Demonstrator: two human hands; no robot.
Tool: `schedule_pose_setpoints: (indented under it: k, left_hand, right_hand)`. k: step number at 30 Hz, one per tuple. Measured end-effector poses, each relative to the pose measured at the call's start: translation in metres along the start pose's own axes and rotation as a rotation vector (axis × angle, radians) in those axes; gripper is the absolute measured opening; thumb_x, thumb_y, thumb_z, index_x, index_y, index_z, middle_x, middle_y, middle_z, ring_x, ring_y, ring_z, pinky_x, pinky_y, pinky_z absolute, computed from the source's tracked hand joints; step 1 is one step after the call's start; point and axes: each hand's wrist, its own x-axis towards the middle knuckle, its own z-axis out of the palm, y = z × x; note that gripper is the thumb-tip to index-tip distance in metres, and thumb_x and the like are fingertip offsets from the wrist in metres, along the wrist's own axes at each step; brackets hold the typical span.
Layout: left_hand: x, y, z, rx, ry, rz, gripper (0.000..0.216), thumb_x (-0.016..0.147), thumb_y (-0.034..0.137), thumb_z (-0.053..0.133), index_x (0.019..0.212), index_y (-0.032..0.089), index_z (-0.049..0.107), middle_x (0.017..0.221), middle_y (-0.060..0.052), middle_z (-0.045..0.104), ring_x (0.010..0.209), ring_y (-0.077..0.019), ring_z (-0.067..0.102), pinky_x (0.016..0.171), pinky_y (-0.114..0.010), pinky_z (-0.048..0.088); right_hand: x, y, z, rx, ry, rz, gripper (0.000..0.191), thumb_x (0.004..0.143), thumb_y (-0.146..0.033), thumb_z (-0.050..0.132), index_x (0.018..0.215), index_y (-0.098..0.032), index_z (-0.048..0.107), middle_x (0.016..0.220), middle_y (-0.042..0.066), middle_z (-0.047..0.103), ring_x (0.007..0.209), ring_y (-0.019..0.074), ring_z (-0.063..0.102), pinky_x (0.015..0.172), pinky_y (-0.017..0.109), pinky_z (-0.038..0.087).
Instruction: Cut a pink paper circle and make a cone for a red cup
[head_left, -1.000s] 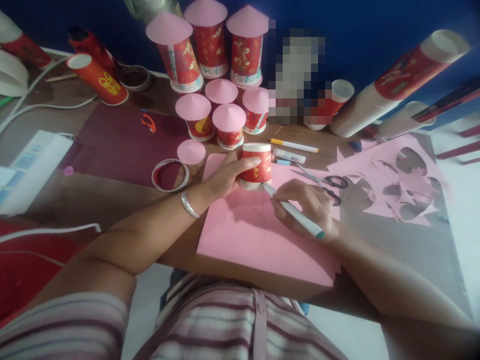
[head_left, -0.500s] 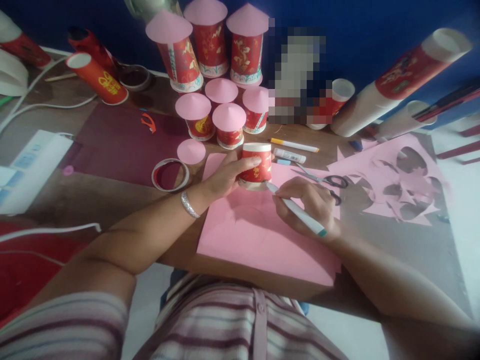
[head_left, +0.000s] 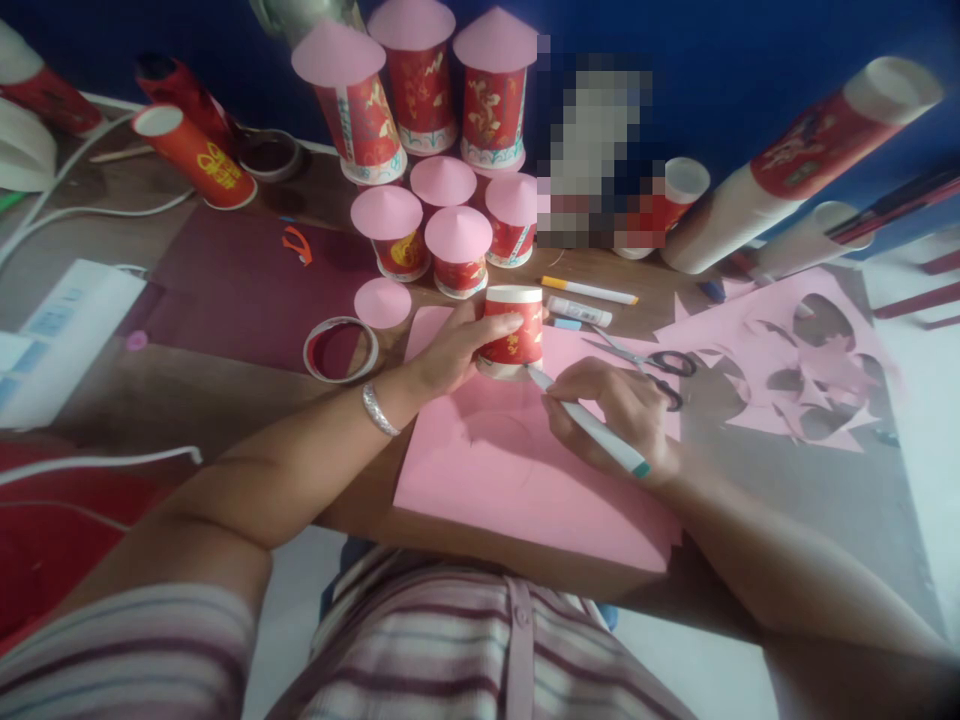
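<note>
My left hand [head_left: 457, 350] is wrapped round a short paper tube [head_left: 517, 335] with a red middle band and white ends, held upright above a stack of pink paper [head_left: 480, 470]. In my right hand [head_left: 611, 405] is a white marker with a green end [head_left: 600, 435], its tip at the tube's lower white rim. A faint drawn curve shows on the top pink sheet. Just right of the tube lie scissors [head_left: 645, 360], a glue stick [head_left: 579, 310], a blue cap [head_left: 568, 324] and a yellow-ended marker [head_left: 590, 290].
Several red tubes with pink cone tops [head_left: 459, 240] stand at the back. Left of the paper are a pink disc [head_left: 382, 303] and a tape roll [head_left: 309, 350]. Cut pink scraps [head_left: 757, 350] and a tall tube [head_left: 720, 225] are at right. A white power strip [head_left: 64, 340] lies far left.
The marker tip has shifted slightly left along the tube's lower rim, my right hand moving with it. My left hand keeps its hold on the tube.
</note>
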Motion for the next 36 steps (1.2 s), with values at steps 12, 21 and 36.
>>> schedule_pose_setpoints:
  k: [12, 21, 36]
  left_hand:
    - [0.0008, -0.0002, -0.0006, 0.004, -0.017, 0.002, 0.029, 0.089, 0.042, 0.076, 0.104, 0.017, 0.075, 0.113, -0.012, 0.08, 0.11, -0.026, 0.074, 0.085, -0.032, 0.059]
    - [0.0016, 0.0007, -0.0001, -0.014, -0.033, 0.0, 0.028, 0.088, 0.039, 0.076, 0.104, 0.015, 0.073, 0.116, -0.012, 0.079, 0.107, -0.0249, 0.074, 0.086, -0.032, 0.06]
    - [0.0002, -0.0008, -0.0019, 0.036, -0.045, 0.008, 0.032, 0.089, 0.042, 0.076, 0.108, 0.016, 0.074, 0.103, -0.009, 0.077, 0.096, -0.0214, 0.073, 0.085, -0.032, 0.059]
  right_hand:
    - [0.0002, 0.0009, -0.0004, 0.026, -0.008, -0.022, 0.024, 0.088, -0.002, 0.069, 0.096, -0.023, 0.058, 0.072, -0.001, 0.069, 0.059, 0.0156, 0.069, 0.052, 0.027, 0.053]
    - [0.0022, -0.0011, -0.0042, 0.014, -0.006, -0.01, 0.022, 0.09, -0.005, 0.067, 0.096, -0.024, 0.058, 0.074, -0.003, 0.069, 0.061, 0.0141, 0.069, 0.053, 0.026, 0.056]
    - [0.0, 0.0014, -0.0019, 0.01, -0.016, -0.015, 0.021, 0.091, -0.005, 0.068, 0.097, -0.023, 0.058, 0.075, -0.001, 0.069, 0.062, 0.0146, 0.069, 0.054, 0.026, 0.055]
